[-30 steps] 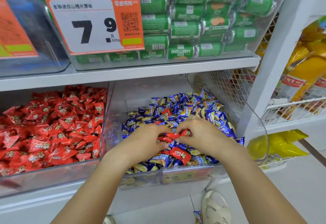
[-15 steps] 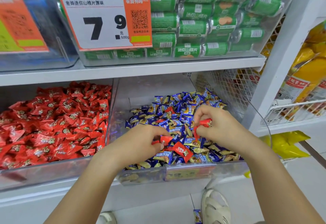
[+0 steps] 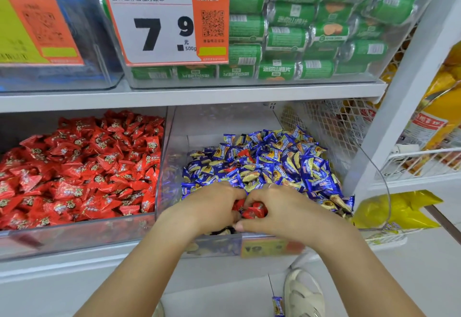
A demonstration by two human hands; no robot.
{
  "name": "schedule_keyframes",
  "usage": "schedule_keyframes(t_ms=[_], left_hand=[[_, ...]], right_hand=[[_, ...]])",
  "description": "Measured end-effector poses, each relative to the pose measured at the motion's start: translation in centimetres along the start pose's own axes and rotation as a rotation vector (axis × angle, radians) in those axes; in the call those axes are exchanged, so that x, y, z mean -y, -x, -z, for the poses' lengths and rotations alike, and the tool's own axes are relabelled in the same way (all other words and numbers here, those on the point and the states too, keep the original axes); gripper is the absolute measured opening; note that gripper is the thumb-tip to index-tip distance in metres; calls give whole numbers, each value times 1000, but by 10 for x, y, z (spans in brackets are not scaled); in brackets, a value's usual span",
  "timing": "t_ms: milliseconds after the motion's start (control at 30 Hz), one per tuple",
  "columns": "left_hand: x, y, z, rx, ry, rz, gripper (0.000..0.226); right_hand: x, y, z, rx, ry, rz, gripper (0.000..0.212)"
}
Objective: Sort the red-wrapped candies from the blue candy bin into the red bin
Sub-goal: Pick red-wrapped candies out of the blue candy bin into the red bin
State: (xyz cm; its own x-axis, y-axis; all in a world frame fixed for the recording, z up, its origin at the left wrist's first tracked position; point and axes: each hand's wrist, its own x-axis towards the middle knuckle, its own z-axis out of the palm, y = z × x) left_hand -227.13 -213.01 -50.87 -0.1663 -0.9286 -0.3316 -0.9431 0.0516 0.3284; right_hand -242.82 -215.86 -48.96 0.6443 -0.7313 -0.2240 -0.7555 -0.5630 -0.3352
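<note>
A: At the front of the blue candy bin (image 3: 172, 157), both hands are down in the pile. The left hand (image 3: 212, 207) and the right hand (image 3: 287, 207) meet knuckle to knuckle, fingers curled round a small clutch of red-wrapped candies (image 3: 252, 210) held between them.

B: How will those handle?

A: Light, I'd judge, and crinkly. The film wrappers look slick, so several at once could slip out. Better to cup them from underneath, or pinch one by its crimped edge.

B: Any strays left?

A: One red piece (image 3: 243, 152) shows farther back among the blue candies (image 3: 287, 164). Others may be buried; I cannot tell.

B: And where do they go?

A: Into the red bin (image 3: 74, 235), just beside on the left, a clear wall between them. It is heaped already.

B: The surroundings?

A: A white shop shelf (image 3: 189, 97), green rolls (image 3: 287, 39) above behind a price tag (image 3: 159, 24), wire mesh to the right. One blue candy (image 3: 277, 305) lies on the floor near a shoe (image 3: 304, 291).
</note>
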Motion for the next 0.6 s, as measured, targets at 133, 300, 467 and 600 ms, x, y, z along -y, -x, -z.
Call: schedule_keyframes(t_ms=[133,300,467,600], left_hand=[[4,0,6,-23,13,38,24],[14,12,25,-229,145,110,18],[7,18,29,-248,141,184,15],[2,10,28,-371,-3,314,37]], right_hand=[[-5,-4,0,29,-37,10,10],[-20,-1,11,-187,-79,-36,11],[-37,-2,22,-351,-179,-206,29],[-41,-10,20,-414,-179,-261,54]])
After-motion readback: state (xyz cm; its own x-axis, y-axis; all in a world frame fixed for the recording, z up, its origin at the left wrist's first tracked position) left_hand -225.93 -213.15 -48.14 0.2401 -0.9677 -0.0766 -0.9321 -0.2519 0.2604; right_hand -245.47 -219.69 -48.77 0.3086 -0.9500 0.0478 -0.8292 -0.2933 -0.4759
